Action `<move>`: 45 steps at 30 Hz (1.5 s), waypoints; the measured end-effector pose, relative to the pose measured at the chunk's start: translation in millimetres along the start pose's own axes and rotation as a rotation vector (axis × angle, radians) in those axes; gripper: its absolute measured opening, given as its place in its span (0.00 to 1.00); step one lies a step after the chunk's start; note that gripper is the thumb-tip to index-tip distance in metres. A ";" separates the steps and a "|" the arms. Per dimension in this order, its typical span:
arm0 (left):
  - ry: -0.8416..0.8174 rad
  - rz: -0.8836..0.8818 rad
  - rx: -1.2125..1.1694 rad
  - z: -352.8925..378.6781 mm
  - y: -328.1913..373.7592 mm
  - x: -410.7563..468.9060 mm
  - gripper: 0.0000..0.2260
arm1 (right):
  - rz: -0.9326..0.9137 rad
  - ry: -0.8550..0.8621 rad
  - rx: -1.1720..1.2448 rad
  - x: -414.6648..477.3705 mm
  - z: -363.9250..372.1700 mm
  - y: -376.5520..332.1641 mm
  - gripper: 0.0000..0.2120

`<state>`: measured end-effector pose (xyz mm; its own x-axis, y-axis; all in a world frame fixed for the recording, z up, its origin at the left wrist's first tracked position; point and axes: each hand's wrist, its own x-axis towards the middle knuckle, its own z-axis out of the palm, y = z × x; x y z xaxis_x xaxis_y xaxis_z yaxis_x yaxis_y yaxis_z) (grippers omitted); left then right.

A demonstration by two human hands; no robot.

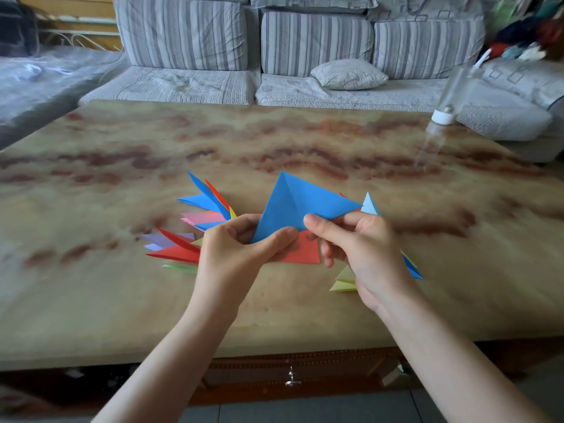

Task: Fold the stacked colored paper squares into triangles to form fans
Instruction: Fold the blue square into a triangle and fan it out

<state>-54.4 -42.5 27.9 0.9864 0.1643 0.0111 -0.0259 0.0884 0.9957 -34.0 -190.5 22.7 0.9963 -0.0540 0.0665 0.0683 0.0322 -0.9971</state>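
Observation:
A blue paper sheet [293, 203], creased down its middle, is lifted above the table between both hands. My left hand [235, 254] pinches its lower left corner with thumb and fingers. My right hand [360, 245] pinches its lower right edge. A red paper [302, 250] lies flat under the hands. A fan of folded triangles [189, 230] in blue, red, pink, purple and green spreads out on the table to the left. More folded pieces in yellow [345, 282] and blue [412, 268] stick out from under my right hand.
The marbled table top [213, 148] stretches far ahead and to both sides. A clear bottle with a white cap [442, 117] lies at the far right. A striped grey sofa [305, 44] with a cushion stands behind the table. A drawer knob [292, 380] shows under the near edge.

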 end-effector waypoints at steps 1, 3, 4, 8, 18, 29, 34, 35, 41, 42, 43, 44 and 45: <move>-0.004 -0.009 -0.004 -0.5 0.4 0.7 0.05 | 0.002 0.003 0.004 0.6 0.1 0.3 0.08; -0.018 -0.028 -0.020 -1.4 1.5 2.1 0.05 | 0.001 0.008 0.003 0.8 1.1 0.0 0.08; -0.024 -0.033 -0.024 -2.3 1.6 2.7 0.06 | 0.000 0.009 0.005 0.8 1.9 -0.5 0.08; -0.035 -0.058 -0.046 -6.1 1.8 3.9 0.07 | -0.005 0.016 0.015 1.2 2.9 -1.8 0.09; -0.061 -0.107 -0.125 -9.6 1.6 5.4 0.09 | -0.023 0.050 0.054 2.3 2.4 -1.9 0.11; -0.046 -0.089 -0.106 -13.2 -0.1 6.8 0.05 | -0.061 0.093 0.014 2.8 3.6 -2.6 0.12; -0.123 -0.097 -0.150 -14.7 1.0 6.7 0.06 | -0.082 0.089 0.054 2.9 1.9 -3.9 0.09; -0.121 -0.084 -0.142 -15.7 0.4 6.9 0.07 | -0.092 0.082 0.062 2.2 2.0 -4.9 0.07; -0.021 0.047 -0.092 -28.6 0.5 14.4 0.08 | -0.117 0.094 0.138 2.8 -6.8 -18.0 0.03; -0.014 0.067 -0.099 -27.5 1.6 14.1 0.08 | -0.098 0.053 0.136 1.6 -6.2 -18.1 0.02; -0.012 0.082 -0.105 -24.9 2.5 13.5 0.07 | -0.079 0.006 0.132 0.4 -4.8 -17.2 0.02; -0.015 0.088 -0.110 -21.7 3.5 12.8 0.07 | -0.065 -0.032 0.122 -0.5 -3.9 -15.8 0.01; -0.022 0.084 -0.111 -18.9 4.5 12.0 0.08 | -0.058 -0.059 0.104 -0.7 -3.6 -14.6 0.01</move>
<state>-45.8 -21.5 30.8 0.9833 0.1538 0.0976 -0.1255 0.1840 0.9749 -35.8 -194.5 37.1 0.9916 0.0003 0.1293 0.1281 0.1346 -0.9826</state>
